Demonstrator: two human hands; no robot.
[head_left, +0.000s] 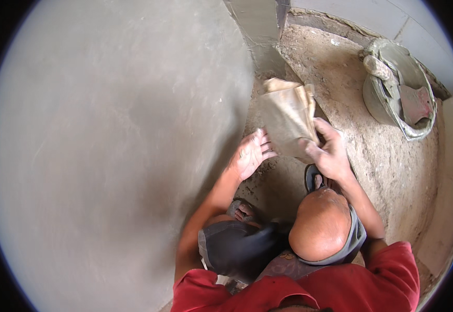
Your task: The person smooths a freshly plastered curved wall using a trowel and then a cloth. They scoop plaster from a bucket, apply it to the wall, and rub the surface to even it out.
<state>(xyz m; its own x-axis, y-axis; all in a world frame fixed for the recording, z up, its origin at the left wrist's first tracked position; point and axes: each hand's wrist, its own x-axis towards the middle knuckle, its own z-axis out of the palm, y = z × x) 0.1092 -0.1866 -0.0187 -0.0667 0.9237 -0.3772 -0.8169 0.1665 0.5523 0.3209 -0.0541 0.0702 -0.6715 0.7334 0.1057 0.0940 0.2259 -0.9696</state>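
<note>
In front of my knees, my right hand [331, 151] grips a folded tan sheet [289, 117] by its lower right side, thumb on top. The sheet is creased in layers and slightly blurred; I cannot tell whether it is paper or cloth. My left hand [252, 154] is open beside the sheet's lower left edge, palm turned up and fingers extended. Whether its fingertips touch the sheet is unclear. Close along my left arm rises a smooth grey plastered wall [117, 130].
A mortar-smeared bucket [379, 101] stands at the far right, with a mortar-coated handled tool [382, 70] and a reddish flat piece [416, 103] inside. Rough, dusty ground [387, 166] lies under my sandalled feet [316, 179]. A pale wall [424, 31] bounds the far right.
</note>
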